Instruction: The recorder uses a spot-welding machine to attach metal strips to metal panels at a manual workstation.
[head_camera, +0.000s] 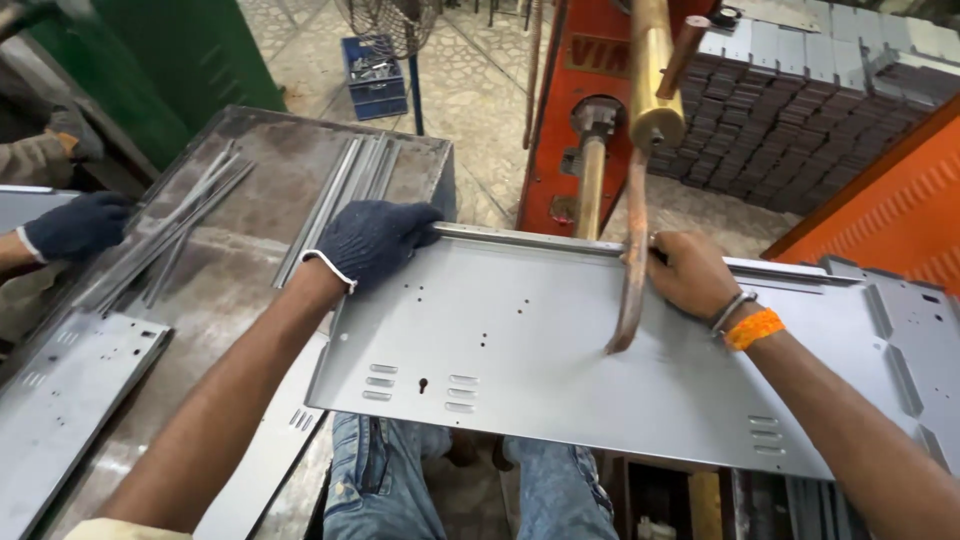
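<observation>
Gloved left hand (372, 240) and bare right hand (690, 272) clamp the far flange of the stiff, thin, likely sharp-edged sheet-metal panel (560, 350).

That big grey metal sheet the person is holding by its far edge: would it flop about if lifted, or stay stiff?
The metal sheet looks thin, so it would probably flex somewhat. Its folded far edge, gripped by the gloved left hand and bare right hand, likely stiffens it. The surface looks smooth and its edges thin, so it may slip or cut.
</observation>
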